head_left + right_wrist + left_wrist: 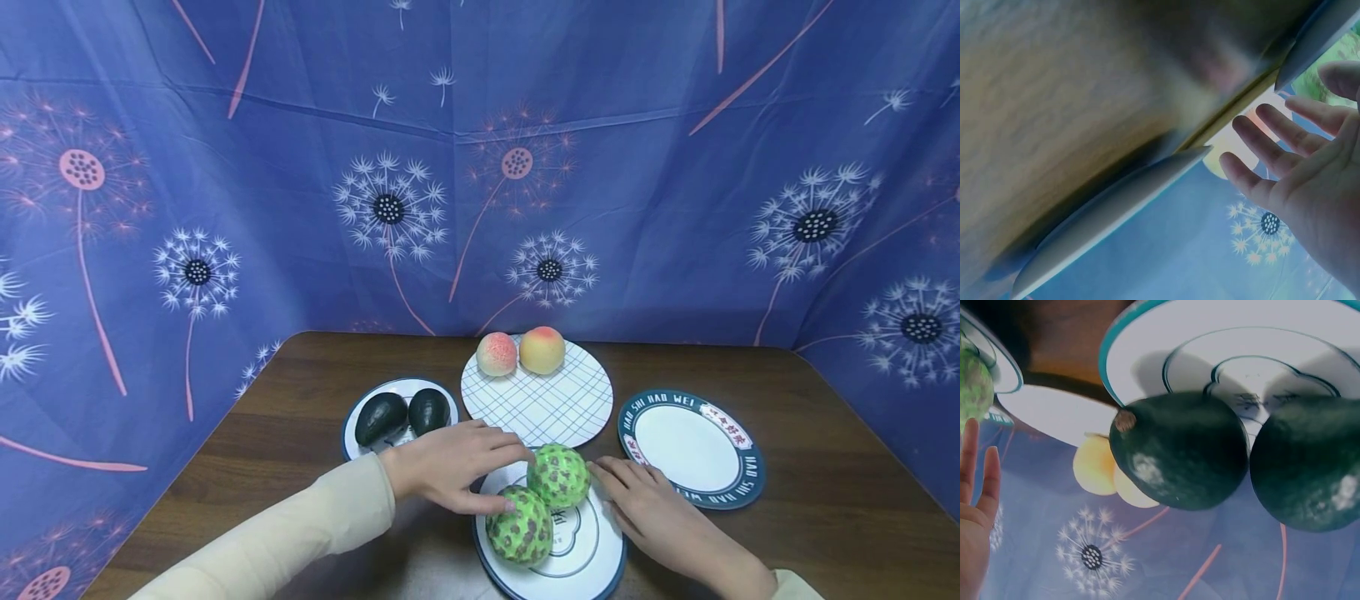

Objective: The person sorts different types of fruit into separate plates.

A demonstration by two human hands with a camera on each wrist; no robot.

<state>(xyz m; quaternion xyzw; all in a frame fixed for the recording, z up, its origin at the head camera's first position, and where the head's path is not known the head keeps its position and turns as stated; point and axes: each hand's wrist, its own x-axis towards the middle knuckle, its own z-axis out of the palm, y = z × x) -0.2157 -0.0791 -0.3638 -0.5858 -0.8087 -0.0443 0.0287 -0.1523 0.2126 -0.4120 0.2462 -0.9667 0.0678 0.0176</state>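
Two green knobbly sugar apples with grey-brown spots, a nearer one (520, 527) and a farther one (558, 476), lie on a white plate (600, 567) with a blue rim. From the left my left hand (459, 467) reaches over them, its thumb at the nearer fruit and its fingertips at the farther one. In the left wrist view its fingers (969, 462) look fairly straight. My right hand (663, 517) is over the plate's right edge, fingertips close beside the farther sugar apple; contact is hard to tell. The right wrist view shows its fingers (1275, 147) spread and loosely bent.
Left of centre, a small white plate (405, 387) holds two dark green avocados (381, 419). Behind, a white grid-patterned plate (558, 408) bears two peaches (542, 350). A teal-rimmed plate (686, 450) stands right on the brown table (817, 467). A blue dandelion cloth (637, 208) hangs behind.
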